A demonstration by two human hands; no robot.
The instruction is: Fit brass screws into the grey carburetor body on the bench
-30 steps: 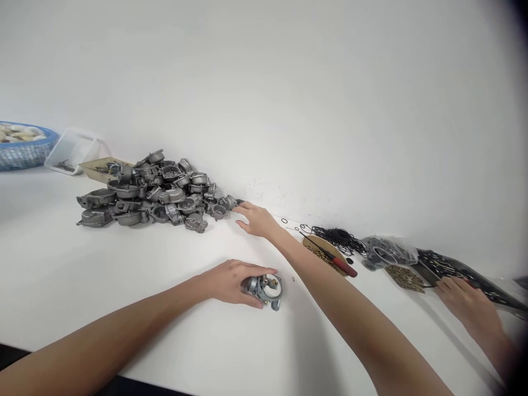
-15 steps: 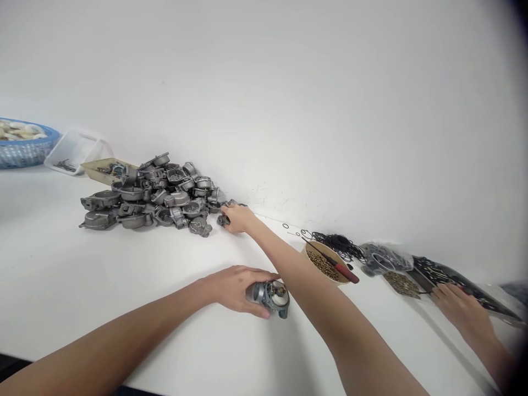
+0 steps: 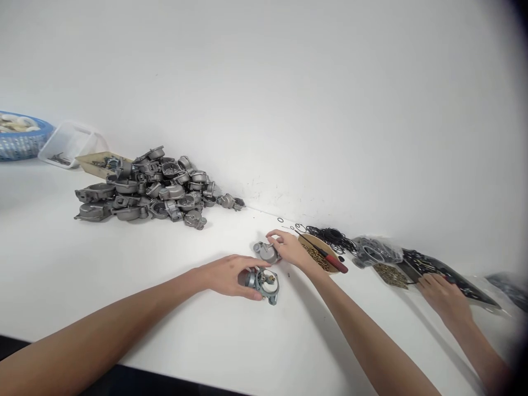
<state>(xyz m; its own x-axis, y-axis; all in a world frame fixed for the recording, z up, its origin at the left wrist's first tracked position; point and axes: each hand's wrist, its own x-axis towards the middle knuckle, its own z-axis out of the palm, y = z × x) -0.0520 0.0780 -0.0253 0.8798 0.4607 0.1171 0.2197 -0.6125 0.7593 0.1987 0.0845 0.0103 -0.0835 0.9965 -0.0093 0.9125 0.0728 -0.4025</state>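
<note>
Head view | left fingers round carburetor (image 3: 268,283) | right fingers pinch cover (image 3: 267,252), tips partly hidden

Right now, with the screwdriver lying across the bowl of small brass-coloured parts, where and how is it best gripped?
Probably by its red handle, from above and the right, fingers closing across it. The handle is the thickest part and overhangs the bowl; the thin black shaft lies over the parts. The right forearm passes close on the near side.

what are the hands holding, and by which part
Left hand: open metal body, by its cylindrical end. Right hand: gray metal cover, by its right edge.
</note>
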